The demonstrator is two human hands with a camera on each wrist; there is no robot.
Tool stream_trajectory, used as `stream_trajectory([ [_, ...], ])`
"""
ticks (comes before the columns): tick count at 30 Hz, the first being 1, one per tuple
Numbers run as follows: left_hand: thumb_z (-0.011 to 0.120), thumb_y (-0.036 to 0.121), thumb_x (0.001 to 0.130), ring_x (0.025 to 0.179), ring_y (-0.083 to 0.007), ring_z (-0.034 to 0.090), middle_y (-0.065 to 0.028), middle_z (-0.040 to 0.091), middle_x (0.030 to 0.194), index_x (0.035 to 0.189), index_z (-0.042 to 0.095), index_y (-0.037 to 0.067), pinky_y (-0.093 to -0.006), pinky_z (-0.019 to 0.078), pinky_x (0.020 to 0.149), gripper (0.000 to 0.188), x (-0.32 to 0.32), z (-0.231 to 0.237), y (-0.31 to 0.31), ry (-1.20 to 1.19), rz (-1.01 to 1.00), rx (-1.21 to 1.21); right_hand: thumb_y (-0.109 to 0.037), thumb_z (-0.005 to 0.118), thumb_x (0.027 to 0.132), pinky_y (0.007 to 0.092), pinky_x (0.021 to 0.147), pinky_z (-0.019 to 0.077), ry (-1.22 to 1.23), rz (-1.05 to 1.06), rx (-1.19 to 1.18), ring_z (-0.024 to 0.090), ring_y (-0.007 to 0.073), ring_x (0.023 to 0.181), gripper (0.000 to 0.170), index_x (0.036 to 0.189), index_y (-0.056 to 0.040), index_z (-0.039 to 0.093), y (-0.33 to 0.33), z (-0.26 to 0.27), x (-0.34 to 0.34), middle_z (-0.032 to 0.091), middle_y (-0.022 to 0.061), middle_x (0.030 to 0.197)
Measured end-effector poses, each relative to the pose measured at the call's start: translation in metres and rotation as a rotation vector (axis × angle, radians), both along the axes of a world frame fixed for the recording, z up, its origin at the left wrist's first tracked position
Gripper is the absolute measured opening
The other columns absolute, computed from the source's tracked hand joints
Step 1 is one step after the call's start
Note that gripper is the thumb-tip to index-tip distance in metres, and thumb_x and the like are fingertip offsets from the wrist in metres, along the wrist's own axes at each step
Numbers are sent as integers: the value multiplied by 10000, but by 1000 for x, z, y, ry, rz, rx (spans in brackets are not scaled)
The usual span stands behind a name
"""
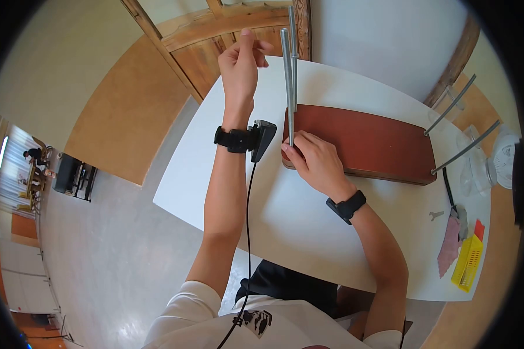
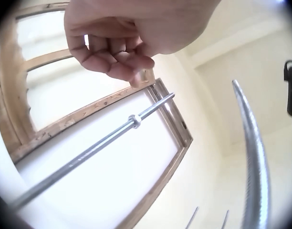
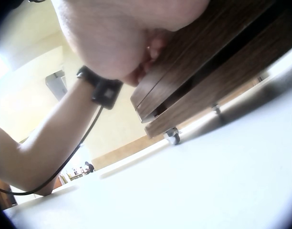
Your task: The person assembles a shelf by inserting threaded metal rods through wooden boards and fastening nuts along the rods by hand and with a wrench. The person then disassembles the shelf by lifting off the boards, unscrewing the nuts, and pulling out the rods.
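A reddish-brown wooden board (image 1: 361,139) lies on the white table with upright metal rods at its corners. At its left end, my right hand (image 1: 320,163) pinches the foot of the near threaded rod (image 1: 287,75) between thumb and fingers. The right wrist view shows two dark wooden layers (image 3: 193,81) with a gap between, and a nut (image 3: 172,136) underneath. My left hand (image 1: 239,72) is raised left of the rod tops, fingers loosely curled with nothing visible in them. Below its fingertips in the left wrist view, a nut (image 2: 134,121) sits partway along the far rod (image 2: 88,153).
Two more rods (image 1: 457,104) rise from the board's right end. Farther right are clear containers (image 1: 477,166) and a white fan (image 1: 505,157). A wrench (image 1: 435,216), a pink cloth (image 1: 449,247) and a yellow basket (image 1: 467,264) lie at the front right.
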State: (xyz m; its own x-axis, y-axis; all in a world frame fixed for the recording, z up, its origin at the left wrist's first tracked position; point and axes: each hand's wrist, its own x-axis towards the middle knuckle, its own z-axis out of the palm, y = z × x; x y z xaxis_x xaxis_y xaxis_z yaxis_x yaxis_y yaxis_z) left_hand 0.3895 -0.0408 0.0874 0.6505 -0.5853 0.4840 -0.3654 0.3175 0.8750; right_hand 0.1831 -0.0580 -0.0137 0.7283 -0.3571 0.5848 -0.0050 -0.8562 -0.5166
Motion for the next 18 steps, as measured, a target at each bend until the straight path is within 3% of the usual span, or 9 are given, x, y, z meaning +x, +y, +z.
stream_trajectory([
  [3,448,465,1095,814,-150,683,-119,763,974,1035,733,-19,-300,518,812,565,-18,9,-3,18,-157,-88,-200,605,1016,435,650,505,5,5,7,624,348,746,215,919,-8,607,0,1,0,634,128,850],
  [7,462,466,1089,811,-147,672,-111,756,956,1025,734,-20,-307,519,814,561,-24,9,-2,112,-229,-44,-199,600,1019,435,658,507,10,-3,0,625,349,757,213,924,-9,608,0,-1,1,636,128,858],
  [9,424,484,1094,883,-174,693,-119,760,968,1085,737,-27,-329,523,858,600,-9,4,1,24,-9,-7,-199,597,1019,437,667,508,17,-1,-11,626,349,765,211,928,-10,606,0,-3,0,638,129,866],
  [11,413,494,1093,929,-188,699,-122,758,972,1120,736,-28,-343,519,895,614,-8,6,3,62,13,5,-199,598,1019,439,668,509,22,0,1,625,350,766,212,925,-9,603,-1,-2,-1,638,132,866],
  [14,410,494,1093,934,-194,699,-144,757,1027,1104,739,-24,-336,493,946,613,-21,13,2,66,-125,-90,-210,597,1019,434,672,522,58,7,0,643,334,781,232,964,14,621,-1,2,-2,649,136,867],
  [18,401,497,1095,920,-199,697,-148,758,1023,1111,731,-27,-332,485,950,620,-21,8,-1,96,-242,-40,-221,598,1019,426,673,534,48,-8,-45,660,315,788,254,999,29,639,-1,1,-1,659,132,862],
])
